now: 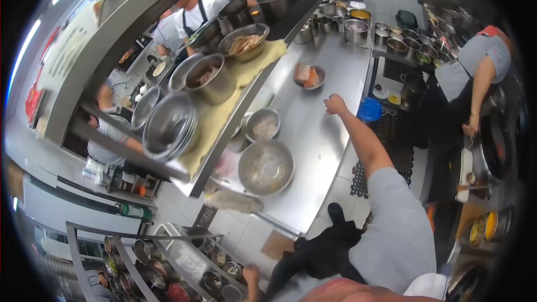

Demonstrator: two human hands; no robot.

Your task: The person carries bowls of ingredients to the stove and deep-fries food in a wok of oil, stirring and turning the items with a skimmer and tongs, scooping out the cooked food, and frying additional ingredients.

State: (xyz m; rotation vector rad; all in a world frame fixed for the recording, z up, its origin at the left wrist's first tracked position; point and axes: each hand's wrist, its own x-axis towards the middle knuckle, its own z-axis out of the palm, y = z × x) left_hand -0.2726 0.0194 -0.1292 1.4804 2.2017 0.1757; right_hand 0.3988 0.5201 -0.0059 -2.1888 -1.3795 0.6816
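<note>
My right hand (335, 104) reaches out over the edge of the steel worktable (313, 151), its fingers curled closed, and nothing shows in them. Just beyond it a metal bowl (319, 82) holds orange and pinkish pieces that look like fish or meat. Low in the view is my left hand (251, 274), beside the rack of metal pots (215, 281); its fingers are too small and unclear to read. On the worktable's near half stand a large, wide steel bowl (266, 168) and a smaller bowl with pale food (263, 125).
An overhead shelf (246, 98) carries stacked bowls and pots along the worktable. A blue bucket (370, 109) stands by a black floor mat (391, 134). At the right a co-worker (475, 72) handles a wok (495, 142). Other people stand behind the shelf.
</note>
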